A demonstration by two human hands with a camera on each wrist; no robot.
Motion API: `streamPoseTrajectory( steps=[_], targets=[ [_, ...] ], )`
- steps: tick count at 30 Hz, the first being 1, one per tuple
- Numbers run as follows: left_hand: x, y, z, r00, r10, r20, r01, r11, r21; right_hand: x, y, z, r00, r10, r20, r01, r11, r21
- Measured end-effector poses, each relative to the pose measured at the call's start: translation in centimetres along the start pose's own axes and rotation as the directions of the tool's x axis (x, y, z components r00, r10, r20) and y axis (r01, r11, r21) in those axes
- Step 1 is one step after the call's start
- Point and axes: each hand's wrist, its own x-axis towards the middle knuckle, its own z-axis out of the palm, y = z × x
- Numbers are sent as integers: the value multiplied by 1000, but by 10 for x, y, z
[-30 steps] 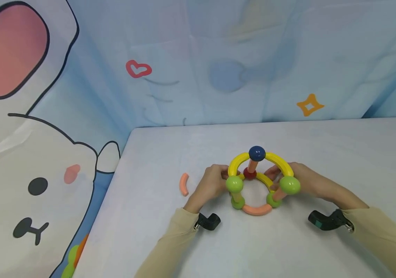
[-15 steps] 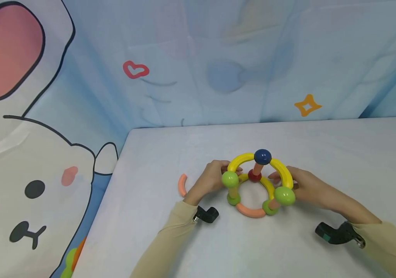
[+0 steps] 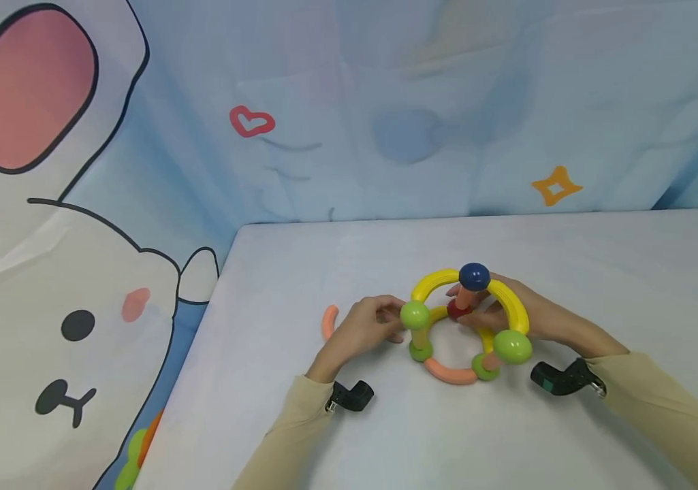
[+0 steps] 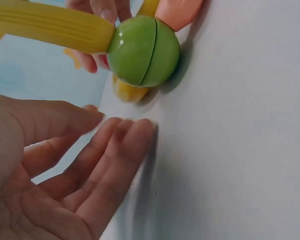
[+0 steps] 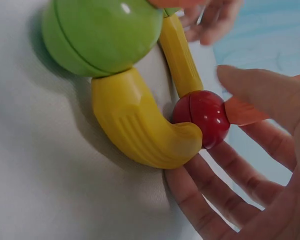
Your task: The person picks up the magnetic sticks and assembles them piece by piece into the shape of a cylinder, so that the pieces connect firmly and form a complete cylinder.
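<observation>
A toy frame of balls and curved rods stands on the table. Its upper level has a blue ball (image 3: 474, 277), yellow curved rods (image 3: 510, 306) and green balls (image 3: 415, 315). Short posts join it to a lower ring with a red ball (image 5: 205, 117) and a salmon curved rod (image 3: 449, 374). My left hand (image 3: 363, 330) is beside the left green ball, fingers fairly straight and holding nothing. My right hand (image 3: 523, 309) reaches around the back post, thumb in front and fingers behind the red ball. Whether its thumb presses anything cannot be made out.
A loose salmon curved piece (image 3: 329, 321) lies left of the frame, partly behind my left hand. The white table (image 3: 299, 265) ends at a blue printed curtain (image 3: 349, 136) behind. A black camera (image 3: 560, 378) is strapped to each wrist.
My left hand has come away from the upper left yellow rod. My right hand has moved from the right side of the frame inward to the back post. The view has shifted slightly.
</observation>
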Motion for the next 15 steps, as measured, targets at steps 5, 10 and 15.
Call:
streamPoseTrajectory(
  steps=[5,10,15],
  targets=[
    [-20,-2,-1,995,71,65,-76,994,78,6,-1,1,1000,-22,21,22,1000,-6],
    [-31,-4,6,990,101,99,-105,994,34,8,-4,0,999,-38,32,39,999,-30],
    [-32,-5,16,989,144,43,-146,988,53,9,-4,0,999,-36,41,37,999,-34]
  ],
)
